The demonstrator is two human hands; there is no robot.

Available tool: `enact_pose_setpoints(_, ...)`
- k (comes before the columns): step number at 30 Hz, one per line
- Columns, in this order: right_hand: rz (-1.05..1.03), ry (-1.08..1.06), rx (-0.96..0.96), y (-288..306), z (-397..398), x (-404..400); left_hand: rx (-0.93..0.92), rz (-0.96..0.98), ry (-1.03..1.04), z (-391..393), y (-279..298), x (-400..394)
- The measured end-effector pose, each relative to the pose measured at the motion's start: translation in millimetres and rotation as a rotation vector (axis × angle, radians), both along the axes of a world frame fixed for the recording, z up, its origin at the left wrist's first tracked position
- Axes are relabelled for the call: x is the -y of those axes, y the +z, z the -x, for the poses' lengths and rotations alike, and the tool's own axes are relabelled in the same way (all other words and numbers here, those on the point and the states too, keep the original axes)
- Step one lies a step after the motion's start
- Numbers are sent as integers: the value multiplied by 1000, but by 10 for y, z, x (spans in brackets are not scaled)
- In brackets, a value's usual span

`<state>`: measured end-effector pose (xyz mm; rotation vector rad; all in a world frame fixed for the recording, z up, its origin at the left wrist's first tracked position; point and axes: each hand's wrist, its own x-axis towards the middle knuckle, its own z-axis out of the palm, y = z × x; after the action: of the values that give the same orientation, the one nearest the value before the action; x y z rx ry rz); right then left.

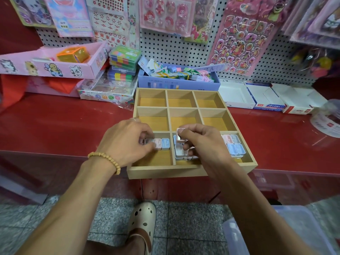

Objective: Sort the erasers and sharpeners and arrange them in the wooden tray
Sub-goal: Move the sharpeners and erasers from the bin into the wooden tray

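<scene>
A wooden tray (166,173) with nine compartments sits on the red counter, its front edge overhanging. Small pink and blue boxed sharpeners fill the front row: a short line (161,143) in the front left cell, a stack (179,152) in the front middle, more (234,146) in the front right. My left hand (127,140) rests in the front left cell, fingers pinched on the left end of that line. My right hand (204,144) hovers over the front middle cell and holds one small pink box (180,135) upright between thumb and fingers. The middle and back rows hold nothing.
Behind the tray stands a blue box of stationery (176,78), stacked colourful cases (125,59) and a pink carton (55,61) to its left, white open cartons (266,96) to its right. A pegboard with sticker sheets (242,34) backs the counter. A clear plastic bin (276,232) is on the floor.
</scene>
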<state>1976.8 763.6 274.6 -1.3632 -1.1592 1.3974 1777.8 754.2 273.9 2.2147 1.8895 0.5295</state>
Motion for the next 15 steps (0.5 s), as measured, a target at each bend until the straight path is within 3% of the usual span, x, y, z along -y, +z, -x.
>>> enact_pose_setpoints(4,-7,12,13,-11,40,27,399,-45,-156,-170,86,77)
enact_pose_setpoints(13,60,147,-142,11,2,124,442,-135,-202,-324,76,77)
enact_pose_setpoints(15,54,140,-55,17,-1,136,381,-162,-216,-340,66,85)
